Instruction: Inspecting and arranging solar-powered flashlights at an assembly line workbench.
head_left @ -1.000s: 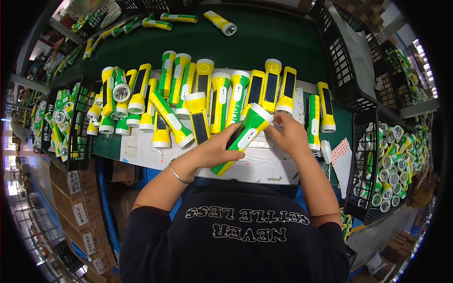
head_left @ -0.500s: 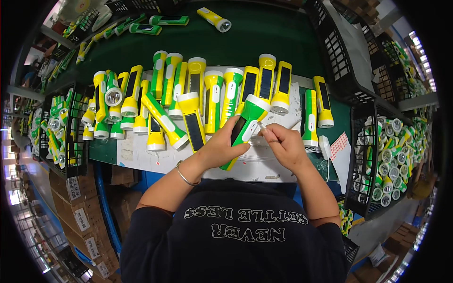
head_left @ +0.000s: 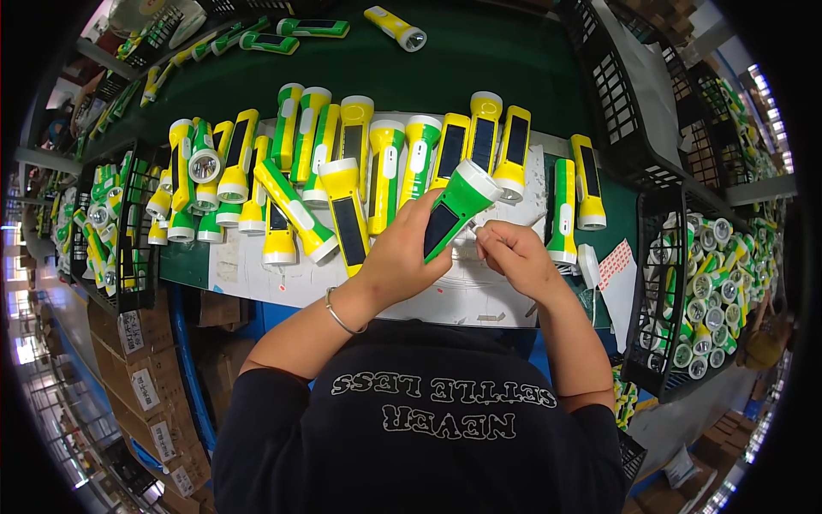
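Note:
My left hand [head_left: 404, 261] is wrapped round a green flashlight [head_left: 463, 199] with a white head. Its dark solar panel [head_left: 441, 228] faces up, and its head points away to the right. Close to the flashlight's right side, my right hand [head_left: 519, 259] is closed in a pinch. A small pale tip [head_left: 473, 225] shows at those fingertips, too small to name. Beyond my hands, several yellow and green flashlights [head_left: 387, 176] lie on a white board [head_left: 257, 283]. One yellow flashlight [head_left: 344, 214] with its panel up lies just left of the held one.
Black crates full of flashlights stand at the left [head_left: 137, 231] and right [head_left: 672, 295]. A white adapter [head_left: 589, 266] with a cord lies right of my right hand, by a red-and-white sheet [head_left: 614, 267]. More flashlights [head_left: 396, 29] lie on the far green table [head_left: 479, 68].
The flashlight in my left hand has rolled over: its white side strip faced up before, and now its solar panel does. My right hand stays pinched beside it.

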The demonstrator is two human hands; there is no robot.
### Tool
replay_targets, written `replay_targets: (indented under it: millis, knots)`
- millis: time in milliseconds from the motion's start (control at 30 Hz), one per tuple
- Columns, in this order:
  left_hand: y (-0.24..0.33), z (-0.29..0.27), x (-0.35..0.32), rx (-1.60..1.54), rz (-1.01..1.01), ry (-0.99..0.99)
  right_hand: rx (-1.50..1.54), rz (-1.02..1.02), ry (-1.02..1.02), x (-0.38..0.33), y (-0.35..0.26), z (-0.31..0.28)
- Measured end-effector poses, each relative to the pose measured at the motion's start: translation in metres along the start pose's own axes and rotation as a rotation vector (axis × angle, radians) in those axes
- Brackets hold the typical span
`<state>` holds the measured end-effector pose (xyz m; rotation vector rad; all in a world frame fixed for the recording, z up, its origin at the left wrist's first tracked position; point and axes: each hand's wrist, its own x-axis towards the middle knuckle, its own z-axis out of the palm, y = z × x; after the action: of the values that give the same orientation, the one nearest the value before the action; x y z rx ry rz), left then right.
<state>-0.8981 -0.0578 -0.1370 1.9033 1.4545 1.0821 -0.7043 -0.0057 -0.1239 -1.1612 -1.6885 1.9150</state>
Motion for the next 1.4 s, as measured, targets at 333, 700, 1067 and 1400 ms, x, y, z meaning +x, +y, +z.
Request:
replay_targets:
  millis: [333,700,1067,1400]
  knots:
    - [0.008,-0.011,0.004,0.12,-0.057,-0.05,-0.131,-0.172,0.101,0.006,-0.003,0.014]
    - [0.01,-0.027,0.009,-0.934,-0.586,-0.475,-0.205,-0.287,0.311,0.001,-0.036,-0.043]
    - [0.035,-0.009,0.003,-1.285,-0.684,-0.693,-0.36,-0.252,0.012,0.016,-0.048,-0.018]
    - [0.019,0.014,0.003,-0.759,-0.384,-0.432,-0.76,-0.027,0.139,0.024,-0.069,-0.019]
